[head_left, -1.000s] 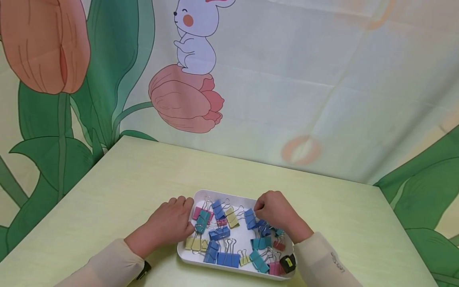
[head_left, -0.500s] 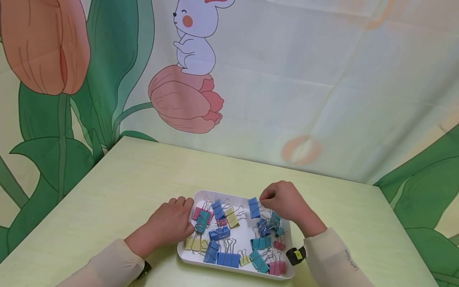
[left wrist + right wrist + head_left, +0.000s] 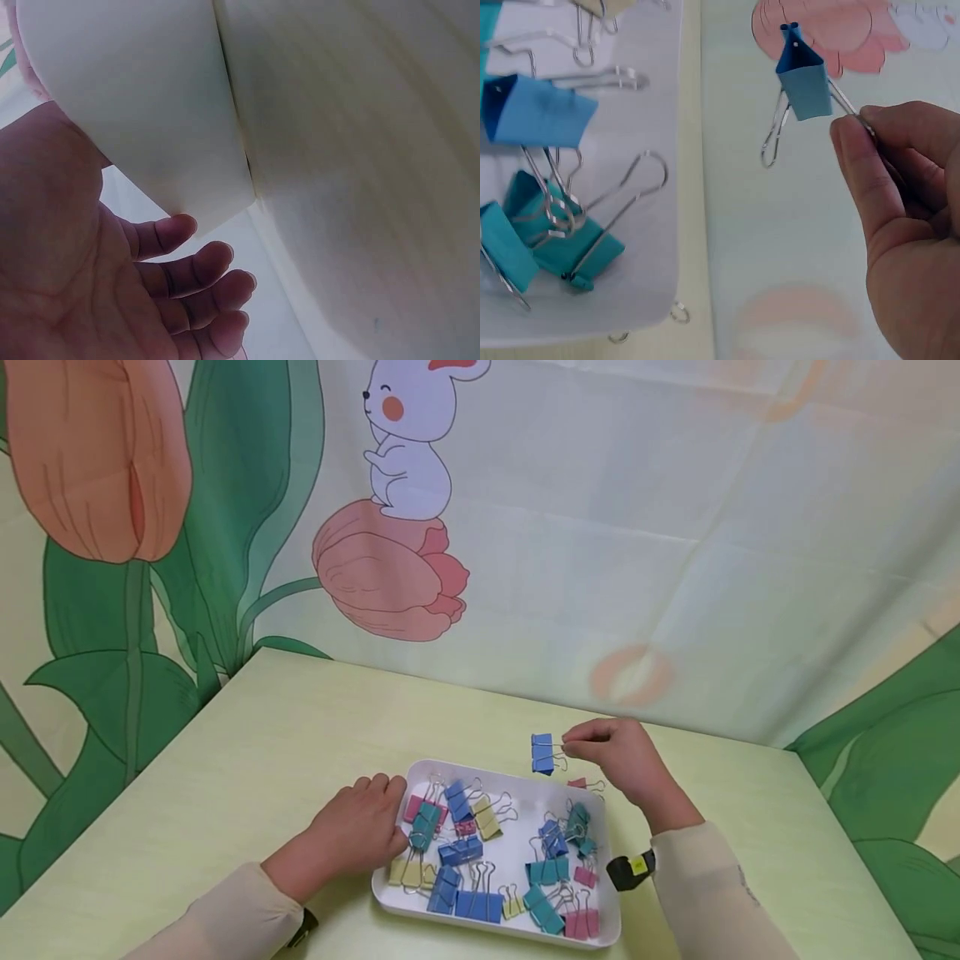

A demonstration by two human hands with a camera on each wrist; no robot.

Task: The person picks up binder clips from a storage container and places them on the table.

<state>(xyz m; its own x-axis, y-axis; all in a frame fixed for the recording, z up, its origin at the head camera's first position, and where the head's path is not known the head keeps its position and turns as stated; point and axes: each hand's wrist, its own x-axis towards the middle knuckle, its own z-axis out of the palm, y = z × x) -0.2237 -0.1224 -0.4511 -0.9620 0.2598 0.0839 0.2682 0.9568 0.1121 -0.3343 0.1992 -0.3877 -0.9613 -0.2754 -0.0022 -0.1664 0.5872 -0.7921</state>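
The blue clip is held by the right hand at 1 o'clock of the tray, beyond the far rim and apart from it. One wire handle is pinched between thumb and index finger; the second handle hangs free. The left hand is placed at 9 o'clock against the tray; its fingers are loosely bent, not wrapped round the wall, and the pressure of its thumb cannot be told.

The step in hand is judged to be the carrying of a single clip. The pinch should be kept firm but unforced, as the handle may swivel and the body may swing. The free handle should be kept away from the other clips, whose loops are apt to snag. The pink clip, lying on the table near 2 o'clock, should be avoided. The tray should be steadied from 9 o'clock
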